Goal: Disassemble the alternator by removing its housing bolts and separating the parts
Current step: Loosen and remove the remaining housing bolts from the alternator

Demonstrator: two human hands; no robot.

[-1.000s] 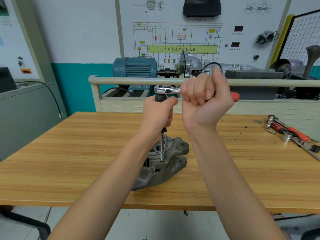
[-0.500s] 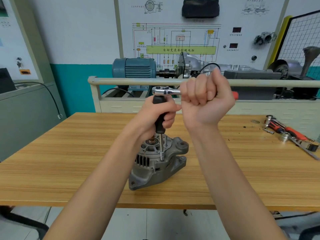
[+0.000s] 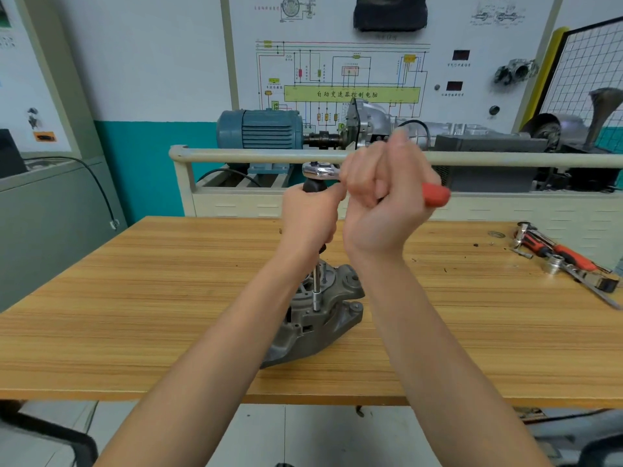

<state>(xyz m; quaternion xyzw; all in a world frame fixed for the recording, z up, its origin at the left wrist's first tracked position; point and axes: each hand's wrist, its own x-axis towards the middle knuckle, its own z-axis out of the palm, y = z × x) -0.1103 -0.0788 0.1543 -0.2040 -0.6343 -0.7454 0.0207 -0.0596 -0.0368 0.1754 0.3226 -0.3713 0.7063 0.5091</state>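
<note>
A grey alternator stands on the wooden table, partly hidden by my left forearm. A thin extension bar with a socket rises upright from a bolt on its housing. My left hand grips the black handle of that bar just under the chrome ratchet head. The ratchet handle runs to the right, and my right hand holds it in a fist with the red end sticking out.
Loose wrenches, sockets and a red-handled tool lie at the table's far right. Behind the table a pale rail fronts a bench with a blue electric motor and a wiring-diagram board.
My right hand has swung the ratchet handle, so more of its red end shows. My left forearm again covers the left side of the alternator.
</note>
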